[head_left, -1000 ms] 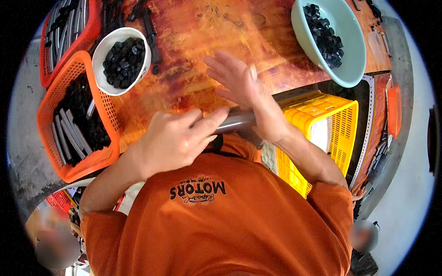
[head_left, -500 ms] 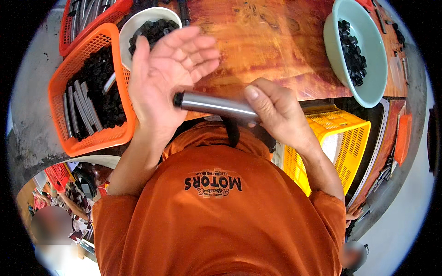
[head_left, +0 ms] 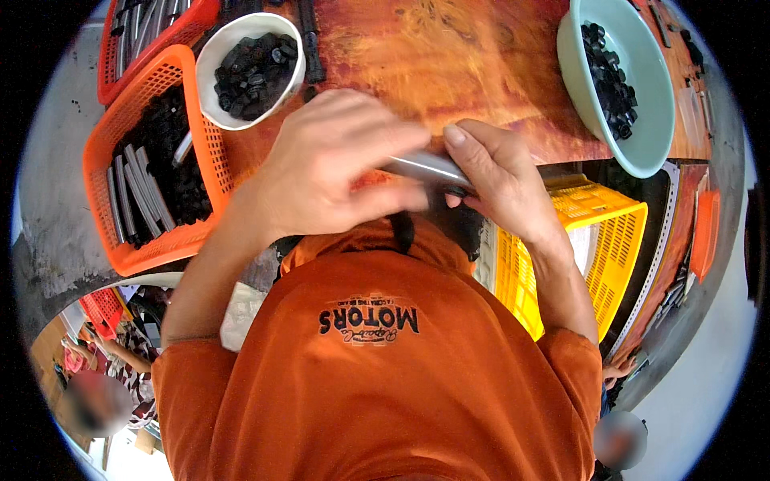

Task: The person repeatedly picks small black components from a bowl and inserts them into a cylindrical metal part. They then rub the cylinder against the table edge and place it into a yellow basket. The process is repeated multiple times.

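Observation:
My right hand (head_left: 505, 172) is closed around a shiny metal tube (head_left: 425, 167), its thumb along the top. A small black piece (head_left: 457, 191) shows below the tube by the right fingers. My left hand (head_left: 341, 160) reaches over the tube's left end, back of the hand up. Its fingers are smeared by motion and hide that end, so I cannot tell whether they grip it. Beyond my left hand stands a white bowl (head_left: 207, 80) of small black caps (head_left: 255, 76).
At left, an orange basket (head_left: 100, 172) holds metal tubes and black pieces, with a red basket (head_left: 108, 68) behind. A pale green basin (head_left: 658, 104) with black caps stands on the wooden table (head_left: 481, 56) at right. A yellow crate (head_left: 613, 256) sits below the table edge.
My left hand has turned from an open, upturned palm to back up and moved right over the tube. The tube has shifted right with its left end now covered; my right hand still holds it.

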`<state>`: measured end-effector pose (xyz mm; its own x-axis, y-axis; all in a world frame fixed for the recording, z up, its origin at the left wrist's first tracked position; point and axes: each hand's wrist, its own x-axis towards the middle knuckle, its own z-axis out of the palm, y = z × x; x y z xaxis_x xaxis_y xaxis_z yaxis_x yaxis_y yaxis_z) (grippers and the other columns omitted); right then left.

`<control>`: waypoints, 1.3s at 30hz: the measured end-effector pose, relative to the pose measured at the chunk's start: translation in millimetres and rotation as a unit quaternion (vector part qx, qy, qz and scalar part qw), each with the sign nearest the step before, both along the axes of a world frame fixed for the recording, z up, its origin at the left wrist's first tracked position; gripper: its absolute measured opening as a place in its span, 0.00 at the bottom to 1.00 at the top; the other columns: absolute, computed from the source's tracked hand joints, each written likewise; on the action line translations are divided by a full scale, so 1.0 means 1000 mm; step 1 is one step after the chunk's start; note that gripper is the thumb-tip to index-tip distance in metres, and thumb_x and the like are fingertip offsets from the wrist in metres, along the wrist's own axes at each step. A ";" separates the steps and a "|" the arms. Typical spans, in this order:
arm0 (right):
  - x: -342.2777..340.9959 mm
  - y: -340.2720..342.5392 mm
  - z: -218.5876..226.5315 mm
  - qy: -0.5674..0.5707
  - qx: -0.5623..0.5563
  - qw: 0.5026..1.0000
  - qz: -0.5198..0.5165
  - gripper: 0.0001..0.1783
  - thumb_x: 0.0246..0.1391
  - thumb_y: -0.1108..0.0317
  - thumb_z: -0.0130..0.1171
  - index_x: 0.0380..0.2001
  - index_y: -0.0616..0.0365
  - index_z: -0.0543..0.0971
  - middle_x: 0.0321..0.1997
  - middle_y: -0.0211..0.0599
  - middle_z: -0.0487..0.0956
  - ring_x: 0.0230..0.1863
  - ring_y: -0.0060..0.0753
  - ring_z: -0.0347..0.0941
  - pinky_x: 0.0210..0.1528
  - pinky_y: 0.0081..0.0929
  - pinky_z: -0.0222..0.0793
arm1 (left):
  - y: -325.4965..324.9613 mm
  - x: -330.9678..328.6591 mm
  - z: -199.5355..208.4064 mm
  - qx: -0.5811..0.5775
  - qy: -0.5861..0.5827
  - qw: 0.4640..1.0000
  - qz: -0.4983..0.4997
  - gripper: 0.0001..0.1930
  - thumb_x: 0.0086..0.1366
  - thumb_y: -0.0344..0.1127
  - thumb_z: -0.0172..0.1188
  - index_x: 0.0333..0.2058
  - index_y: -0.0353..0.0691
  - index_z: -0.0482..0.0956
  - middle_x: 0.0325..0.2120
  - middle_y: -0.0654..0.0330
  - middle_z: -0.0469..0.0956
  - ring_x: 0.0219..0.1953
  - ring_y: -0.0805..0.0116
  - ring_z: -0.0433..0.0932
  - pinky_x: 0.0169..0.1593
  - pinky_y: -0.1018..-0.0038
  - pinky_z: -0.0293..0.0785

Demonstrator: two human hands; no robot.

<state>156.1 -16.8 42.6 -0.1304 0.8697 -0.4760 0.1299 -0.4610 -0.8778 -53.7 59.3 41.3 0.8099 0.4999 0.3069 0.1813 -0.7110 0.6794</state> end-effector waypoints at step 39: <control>0.009 -0.024 -0.013 0.066 0.349 0.932 0.067 0.56 0.48 0.29 0.46 0.64 0.68 0.54 0.63 0.55 0.63 0.65 0.49 0.60 0.66 0.41 0.51 | -0.028 -0.021 -0.007 -0.724 0.046 0.687 -0.028 0.29 0.56 0.37 0.66 0.54 0.32 0.69 0.33 0.58 0.77 0.24 0.80 0.72 0.24 0.84 0.66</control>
<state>165.5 -41.2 29.3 -0.2771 0.9333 0.2282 0.0155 0.2419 -0.9702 -74.3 31.2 33.9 0.8232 0.1934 -0.5337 0.2712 0.6919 0.6691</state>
